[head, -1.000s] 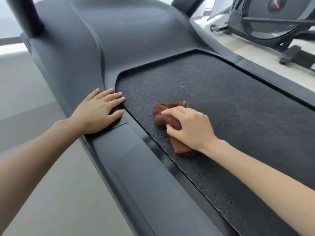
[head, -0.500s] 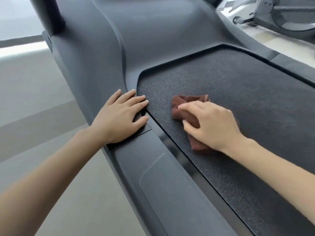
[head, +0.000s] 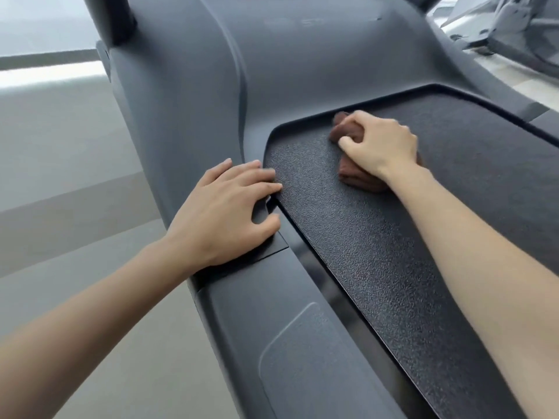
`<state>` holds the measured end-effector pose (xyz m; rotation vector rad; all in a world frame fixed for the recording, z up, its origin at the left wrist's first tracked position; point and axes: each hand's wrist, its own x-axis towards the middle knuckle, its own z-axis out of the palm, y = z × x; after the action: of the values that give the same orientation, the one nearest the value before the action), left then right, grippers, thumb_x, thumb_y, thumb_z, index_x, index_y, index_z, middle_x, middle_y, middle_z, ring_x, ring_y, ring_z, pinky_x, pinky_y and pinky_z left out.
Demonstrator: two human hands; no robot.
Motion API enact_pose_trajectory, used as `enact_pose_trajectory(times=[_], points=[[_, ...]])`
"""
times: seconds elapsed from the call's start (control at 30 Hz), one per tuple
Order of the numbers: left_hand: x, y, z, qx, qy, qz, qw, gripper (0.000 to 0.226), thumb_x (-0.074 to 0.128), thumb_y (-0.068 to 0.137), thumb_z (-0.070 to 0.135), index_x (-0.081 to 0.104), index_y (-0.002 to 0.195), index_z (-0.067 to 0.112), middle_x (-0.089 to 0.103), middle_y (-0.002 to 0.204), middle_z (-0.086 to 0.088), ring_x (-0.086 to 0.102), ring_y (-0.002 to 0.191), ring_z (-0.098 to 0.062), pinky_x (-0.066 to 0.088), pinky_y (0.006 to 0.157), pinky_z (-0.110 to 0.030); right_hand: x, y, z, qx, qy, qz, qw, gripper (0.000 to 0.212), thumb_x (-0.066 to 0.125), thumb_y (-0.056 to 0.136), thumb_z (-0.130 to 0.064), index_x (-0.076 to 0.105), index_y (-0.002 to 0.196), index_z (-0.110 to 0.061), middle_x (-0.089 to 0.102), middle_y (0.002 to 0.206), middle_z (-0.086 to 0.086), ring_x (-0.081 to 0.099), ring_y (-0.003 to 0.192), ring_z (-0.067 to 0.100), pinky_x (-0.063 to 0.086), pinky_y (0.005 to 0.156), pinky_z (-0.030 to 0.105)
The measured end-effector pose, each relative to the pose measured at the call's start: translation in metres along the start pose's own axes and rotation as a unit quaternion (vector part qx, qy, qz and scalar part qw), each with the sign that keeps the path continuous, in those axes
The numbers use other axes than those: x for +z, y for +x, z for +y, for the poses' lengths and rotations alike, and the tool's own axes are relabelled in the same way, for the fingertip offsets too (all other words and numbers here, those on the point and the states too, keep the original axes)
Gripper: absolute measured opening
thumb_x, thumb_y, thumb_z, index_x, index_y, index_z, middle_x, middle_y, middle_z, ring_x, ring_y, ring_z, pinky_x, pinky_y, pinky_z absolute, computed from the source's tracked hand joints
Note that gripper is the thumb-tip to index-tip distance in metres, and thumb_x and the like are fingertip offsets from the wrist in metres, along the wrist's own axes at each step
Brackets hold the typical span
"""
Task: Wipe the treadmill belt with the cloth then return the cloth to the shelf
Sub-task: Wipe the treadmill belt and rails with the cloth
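The black textured treadmill belt [head: 378, 252] runs from the centre to the lower right. A crumpled brown cloth [head: 355, 173] lies on it near the belt's front edge. My right hand [head: 381, 143] grips the cloth with curled fingers and presses it on the belt; most of the cloth is hidden under the hand. My left hand [head: 227, 213] rests flat on the grey side rail [head: 251, 313], fingers spread, fingertips touching the belt's left edge.
The grey motor cover [head: 287, 65] rises just beyond the belt, with a dark upright post [head: 112, 19] at the top left. Another exercise machine [head: 514, 28] stands at the top right. Grey floor [head: 75, 192] lies to the left.
My right hand has slid the cloth forward along the belt toward the motor cover and its fingers have curled tighter. The left hand stays on the side rail.
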<state>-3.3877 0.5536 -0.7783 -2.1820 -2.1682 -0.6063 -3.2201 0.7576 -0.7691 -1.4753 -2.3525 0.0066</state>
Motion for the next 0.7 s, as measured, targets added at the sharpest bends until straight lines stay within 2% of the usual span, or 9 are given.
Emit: enact_pose_trajectory(times=[0.1,0.17,0.3,0.4,0.47,0.57,0.63,0.7], points=[[-0.002,-0.001,-0.003,-0.053,-0.024,0.042,0.997,0.057,0.046,0.081,0.036,0.05,0.133,0.014,0.038,0.148,-0.001,0.024,0.141,-0.013,0.006,0.114,-0.024,0.005,-0.011,-0.035,-0.069,0.02,-0.012,0.997,0.032,0.054,0.077,-0.045,0.058,0.107,-0.035,0.067,0.105,0.008,0.059,0.098,0.038,0.041,0.078,0.038],[-0.002,-0.001,-0.004,-0.065,-0.015,0.05,0.997,0.053,0.052,0.085,0.026,0.048,0.135,0.008,0.038,0.147,-0.005,0.022,0.142,-0.016,0.006,0.115,-0.025,0.001,-0.026,-0.043,-0.088,0.032,-0.023,0.995,0.032,0.055,0.078,-0.041,0.058,0.109,-0.036,0.066,0.107,0.002,0.059,0.099,0.035,0.037,0.074,0.035],[-0.001,0.0,-0.005,-0.058,0.003,0.034,0.998,0.05,0.051,0.088,0.024,0.048,0.135,0.008,0.041,0.146,-0.003,0.019,0.143,-0.017,0.005,0.116,-0.027,-0.022,-0.08,-0.038,-0.178,0.073,-0.039,0.98,0.032,0.058,0.078,-0.035,0.061,0.11,-0.034,0.066,0.109,-0.008,0.059,0.101,0.024,0.042,0.075,0.032],[-0.002,-0.001,-0.002,-0.063,0.009,0.024,0.998,0.05,0.05,0.088,0.025,0.047,0.135,0.007,0.041,0.146,-0.003,0.019,0.143,-0.017,0.005,0.116,-0.028,-0.039,-0.129,-0.013,-0.224,0.101,-0.023,0.969,0.037,0.054,0.073,-0.038,0.064,0.109,-0.034,0.067,0.105,-0.012,0.062,0.095,0.018,0.047,0.073,0.03],[-0.002,-0.001,0.0,-0.063,0.023,0.012,0.998,0.051,0.049,0.09,0.026,0.045,0.137,0.007,0.039,0.147,-0.004,0.018,0.143,-0.018,0.005,0.117,-0.03,-0.051,-0.138,0.021,-0.167,0.075,0.001,0.983,0.04,0.049,0.071,-0.045,0.062,0.109,-0.039,0.068,0.104,-0.011,0.064,0.094,0.02,0.049,0.075,0.032],[0.0,-0.002,0.003,-0.068,0.056,-0.008,0.996,0.055,0.043,0.094,0.033,0.035,0.143,0.009,0.03,0.152,-0.003,0.012,0.144,-0.017,0.001,0.117,-0.031,-0.062,-0.12,0.098,0.027,-0.033,0.026,0.999,0.039,0.054,0.078,-0.045,0.058,0.115,-0.039,0.067,0.112,0.005,0.063,0.1,0.032,0.047,0.08,0.038],[0.0,-0.003,0.003,-0.077,0.07,-0.024,0.994,0.058,0.037,0.095,0.039,0.029,0.145,0.01,0.024,0.155,-0.001,0.007,0.145,-0.016,-0.001,0.117,-0.03,-0.063,-0.102,0.134,0.182,-0.053,0.042,0.981,0.038,0.056,0.082,-0.042,0.058,0.119,-0.03,0.064,0.117,0.015,0.058,0.107,0.039,0.045,0.087,0.043],[0.001,-0.004,0.005,-0.083,0.077,-0.034,0.993,0.06,0.034,0.096,0.042,0.025,0.147,0.011,0.02,0.156,0.0,0.004,0.145,-0.014,-0.002,0.117,-0.031,-0.055,-0.081,0.136,0.264,-0.063,0.045,0.961,0.039,0.053,0.085,-0.04,0.058,0.119,-0.02,0.059,0.12,0.022,0.053,0.112,0.044,0.041,0.092,0.046]])
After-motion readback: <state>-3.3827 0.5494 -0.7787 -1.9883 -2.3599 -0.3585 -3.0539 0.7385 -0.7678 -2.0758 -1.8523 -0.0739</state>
